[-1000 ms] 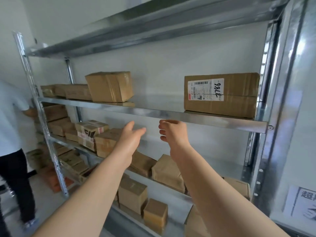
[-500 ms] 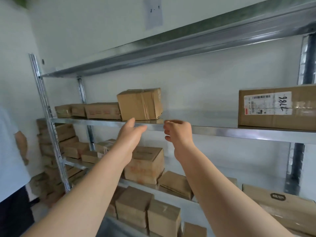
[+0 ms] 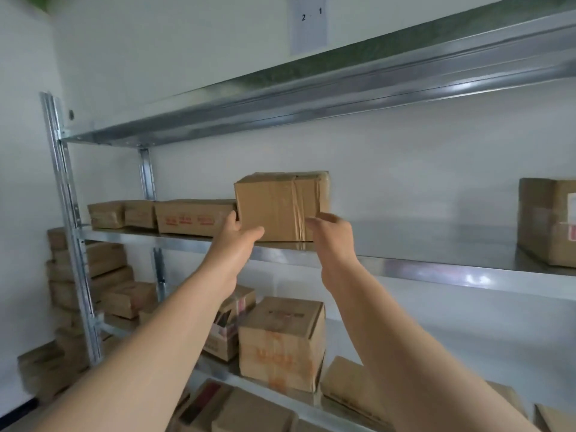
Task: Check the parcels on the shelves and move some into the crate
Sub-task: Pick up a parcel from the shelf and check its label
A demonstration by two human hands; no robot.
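both hands [image 3: 240, 241] nearer taped box [image 3: 274, 207]

A paper sheet [image 3: 308, 24] on the wall reads "2 1".

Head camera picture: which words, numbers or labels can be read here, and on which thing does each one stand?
"2" and "1": on the white paper sheet on the wall above the top shelf.
Red print on the long flat box: too blurred to read.
Red print on the lower box: too blurred to read.
White label on the box at the right edge: cut off, unreadable.
The taped box between left hand and right hand: no text visible.
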